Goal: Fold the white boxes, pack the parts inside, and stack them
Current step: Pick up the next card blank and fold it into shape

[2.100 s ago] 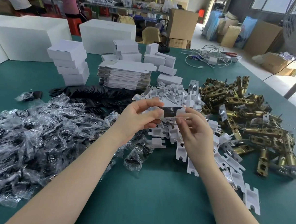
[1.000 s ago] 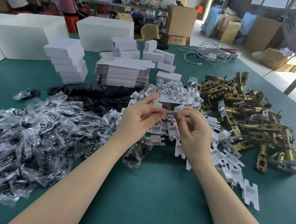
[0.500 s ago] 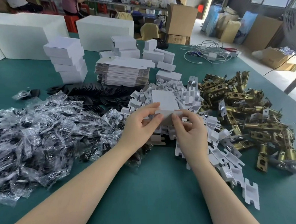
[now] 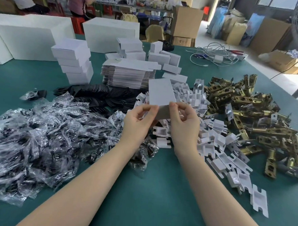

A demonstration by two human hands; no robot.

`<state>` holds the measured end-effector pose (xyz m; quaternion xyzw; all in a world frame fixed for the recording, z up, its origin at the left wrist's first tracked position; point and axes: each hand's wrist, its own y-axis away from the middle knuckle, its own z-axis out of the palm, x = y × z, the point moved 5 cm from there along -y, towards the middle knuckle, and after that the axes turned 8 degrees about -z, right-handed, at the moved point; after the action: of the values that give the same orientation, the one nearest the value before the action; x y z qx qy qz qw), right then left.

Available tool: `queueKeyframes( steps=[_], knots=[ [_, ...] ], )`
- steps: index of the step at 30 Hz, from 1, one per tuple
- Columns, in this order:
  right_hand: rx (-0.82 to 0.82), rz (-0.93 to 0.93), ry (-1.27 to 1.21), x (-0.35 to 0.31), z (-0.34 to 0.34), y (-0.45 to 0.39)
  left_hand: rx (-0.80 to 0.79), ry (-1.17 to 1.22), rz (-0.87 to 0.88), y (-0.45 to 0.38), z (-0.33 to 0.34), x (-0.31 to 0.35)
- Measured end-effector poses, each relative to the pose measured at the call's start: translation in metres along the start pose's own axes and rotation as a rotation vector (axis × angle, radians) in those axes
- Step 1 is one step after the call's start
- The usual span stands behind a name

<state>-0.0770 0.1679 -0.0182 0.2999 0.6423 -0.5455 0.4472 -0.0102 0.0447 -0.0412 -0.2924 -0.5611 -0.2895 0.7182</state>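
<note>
White box (image 4: pixel 161 93) held above the worktop (image 4: pixel 148 192) centre, its near end pinched by left hand (image 4: pixel 139 120) and right hand (image 4: pixel 184 122), brass latches (image 4: pixel 250 116) at 2 o'clock; light fingertip pinches could crease the end flap or let it slip.

white cables (image 4: pixel 213 54) on green table (image 4: pixel 147 201).

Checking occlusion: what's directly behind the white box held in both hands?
Behind the white box: the stack of flat box blanks and white folded inserts show at its edges. Whatever lies directly behind its panel is covered.
</note>
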Motion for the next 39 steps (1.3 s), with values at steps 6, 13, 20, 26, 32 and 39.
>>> queueKeyframes(
  steps=[6,13,20,26,32,39],
  knots=[
    [0.048,-0.001,-0.084,0.015,0.001,0.012,0.001,0.002,-0.046,0.000,-0.003,-0.008],
    [-0.002,0.029,-0.134,0.024,-0.002,0.015,-0.057,-0.078,0.049,0.003,0.000,-0.006],
    [-0.048,0.066,-0.189,0.031,-0.001,0.013,-0.087,-0.013,0.001,0.004,0.001,-0.007],
    [-0.099,0.067,-0.165,0.036,-0.002,0.011,-0.136,0.003,-0.025,0.004,0.004,-0.009],
    [-0.152,0.059,-0.128,0.038,0.000,0.011,-0.160,-0.014,-0.028,0.003,0.004,-0.010],
    [-0.207,0.034,-0.055,0.044,0.001,0.010,-0.161,-0.023,-0.024,0.001,0.004,-0.012]
  ],
)
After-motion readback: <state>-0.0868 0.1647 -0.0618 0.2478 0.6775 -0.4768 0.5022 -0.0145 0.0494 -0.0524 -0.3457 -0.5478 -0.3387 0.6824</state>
